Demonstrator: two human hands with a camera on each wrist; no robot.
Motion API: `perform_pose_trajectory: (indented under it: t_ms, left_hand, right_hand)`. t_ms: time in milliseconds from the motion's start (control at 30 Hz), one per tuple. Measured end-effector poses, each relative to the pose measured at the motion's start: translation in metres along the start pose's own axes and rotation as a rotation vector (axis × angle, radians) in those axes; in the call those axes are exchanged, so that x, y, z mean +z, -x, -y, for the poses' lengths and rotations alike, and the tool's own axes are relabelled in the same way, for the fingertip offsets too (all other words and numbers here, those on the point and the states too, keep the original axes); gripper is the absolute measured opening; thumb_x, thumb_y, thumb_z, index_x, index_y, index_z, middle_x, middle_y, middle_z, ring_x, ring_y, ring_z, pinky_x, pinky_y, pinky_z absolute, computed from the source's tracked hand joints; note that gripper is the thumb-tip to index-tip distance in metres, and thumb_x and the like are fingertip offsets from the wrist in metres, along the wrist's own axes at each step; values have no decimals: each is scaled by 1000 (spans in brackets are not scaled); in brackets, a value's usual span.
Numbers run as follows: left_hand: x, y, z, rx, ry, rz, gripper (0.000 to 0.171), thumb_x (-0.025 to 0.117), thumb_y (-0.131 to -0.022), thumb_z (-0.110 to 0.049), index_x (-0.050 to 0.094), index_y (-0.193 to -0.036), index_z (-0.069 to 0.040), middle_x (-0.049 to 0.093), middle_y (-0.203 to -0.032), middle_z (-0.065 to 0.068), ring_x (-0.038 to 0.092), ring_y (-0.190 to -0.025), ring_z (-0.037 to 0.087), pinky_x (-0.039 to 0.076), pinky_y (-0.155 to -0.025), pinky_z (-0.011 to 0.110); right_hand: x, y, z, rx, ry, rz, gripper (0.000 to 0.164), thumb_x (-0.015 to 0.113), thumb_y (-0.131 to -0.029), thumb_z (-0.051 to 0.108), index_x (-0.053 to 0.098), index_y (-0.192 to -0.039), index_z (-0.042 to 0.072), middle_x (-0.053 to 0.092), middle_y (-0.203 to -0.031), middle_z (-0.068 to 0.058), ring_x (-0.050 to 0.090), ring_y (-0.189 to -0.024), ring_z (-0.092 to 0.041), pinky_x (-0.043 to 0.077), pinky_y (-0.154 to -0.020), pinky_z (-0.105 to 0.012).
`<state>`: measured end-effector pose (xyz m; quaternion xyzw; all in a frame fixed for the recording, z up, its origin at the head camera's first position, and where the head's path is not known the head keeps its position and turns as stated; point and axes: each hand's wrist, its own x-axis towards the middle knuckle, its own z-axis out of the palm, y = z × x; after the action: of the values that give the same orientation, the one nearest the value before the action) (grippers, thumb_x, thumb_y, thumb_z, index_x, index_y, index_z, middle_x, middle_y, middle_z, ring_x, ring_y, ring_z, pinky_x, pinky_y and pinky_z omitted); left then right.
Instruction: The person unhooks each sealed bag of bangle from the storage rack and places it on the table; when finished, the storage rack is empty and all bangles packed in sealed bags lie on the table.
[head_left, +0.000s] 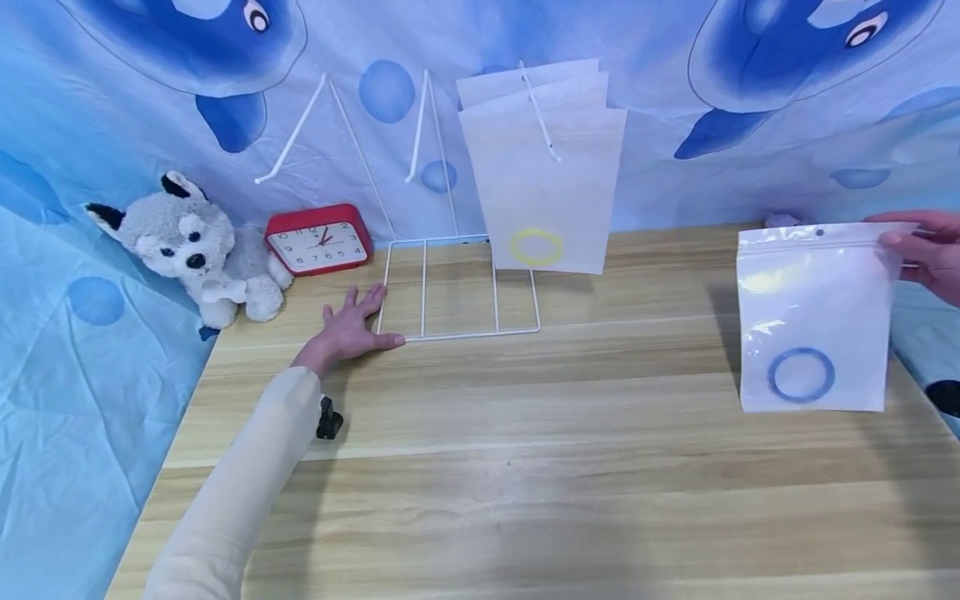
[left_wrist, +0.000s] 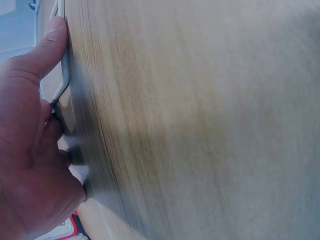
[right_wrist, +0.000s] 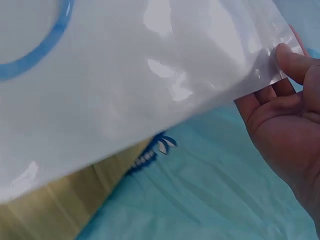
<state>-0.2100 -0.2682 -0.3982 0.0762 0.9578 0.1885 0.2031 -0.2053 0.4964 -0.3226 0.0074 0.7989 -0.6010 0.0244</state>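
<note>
My right hand (head_left: 933, 254) pinches the top right corner of a white zip-lock bag (head_left: 817, 308), thumb in front. The bag hangs upright above the table's right side, showing a blue ring (head_left: 801, 375) low on it and a small hole at its top. My left hand (head_left: 351, 327) rests with spread fingers at the left front corner of a white wire display rack (head_left: 465, 336); in the left wrist view its thumb (left_wrist: 52, 42) lies along the wire. Several white bags (head_left: 543, 183) hang from the rack's right prong, the front one showing a yellow ring (head_left: 536, 247).
Two bare prongs (head_left: 292, 133) rise at the rack's left and middle. A red clock (head_left: 318, 239) and a grey plush husky (head_left: 187, 242) stand left of the rack. Behind the wooden table (head_left: 495, 467) hangs a blue dolphin-print cloth (head_left: 645, 183).
</note>
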Motion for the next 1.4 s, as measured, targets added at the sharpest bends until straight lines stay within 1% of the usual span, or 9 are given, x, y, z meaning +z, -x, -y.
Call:
perform_pose_trajectory:
  t_ms: [133,267,400,567,700,967,1067,1200,1400]
  left_hand:
    - [1,0,1,-10,0,4,107,70,-87,-57,7,-162,-13,2,-167,10,-14,-148,41,-15,-108,70]
    - [1,0,0,-15,4,2,107,70,-87,-56,7,-162,-13,3,-167,11,-14,-149,41,-15,-108,70]
    - [-1,0,-2,-10,5,-2,107,70,-87,-56,7,-162,-13,2,-167,11,-14,-149,41,-15,-108,70]
    - [-1,0,-3,-6,6,-11,106,71,-88,-54,7,-162,-13,2,-167,10,-15,-149,41,-15,-108,70]
    - [-1,-1,-3,0,9,-13,105,70,-88,-55,7,-162,-13,2,-167,10,-14,-149,41,-15,-108,70]
    - [0,-2,-2,0,2,3,106,70,-88,-55,6,-161,-12,1,-167,10,-14,-148,41,-15,-108,70]
    - [1,-2,-1,0,7,5,107,70,-88,-56,6,-161,-12,1,-167,10,-15,-148,41,-15,-107,70]
    - [0,-3,0,-2,15,3,108,70,-87,-58,6,-162,-13,1,-167,11,-15,-148,41,-16,-107,70]
    - [-1,-3,-1,3,1,1,107,70,-88,-57,6,-162,-13,1,-167,10,-15,-148,41,-15,-107,71]
  right_hand:
    - [22,-10,-10,97,325,-21,42,38,-107,31,49,-148,31,59,-120,14,56,-97,-4,52,-75,-15]
    - [35,-22,-19,228,505,-22,55,25,-109,38,30,-159,16,31,-155,-23,38,-126,-40,43,-105,-50]
    - [41,-31,-25,248,537,-44,55,25,-110,37,30,-158,11,20,-156,-35,25,-130,-54,27,-105,-71]
    - [44,-35,-31,196,612,-93,52,37,-107,29,37,-153,3,36,-143,-33,35,-111,-48,53,-81,-38]
    - [47,-39,-37,181,643,-165,53,43,-103,18,37,-150,-4,40,-128,-33,39,-99,-45,38,-52,-16]
    - [60,-45,-48,278,645,-308,53,50,-101,21,39,-139,-14,44,-125,-36,46,-101,-47,36,-52,-18]
    - [64,-46,-50,304,638,-324,53,49,-103,23,38,-141,-13,42,-132,-37,45,-108,-50,53,-70,-37]
    - [66,-48,-53,317,638,-324,55,46,-104,26,39,-145,-9,41,-138,-36,43,-116,-50,46,-95,-57]
    - [68,-49,-56,323,595,-306,57,47,-104,29,38,-149,-5,41,-140,-32,42,-115,-46,47,-96,-49]
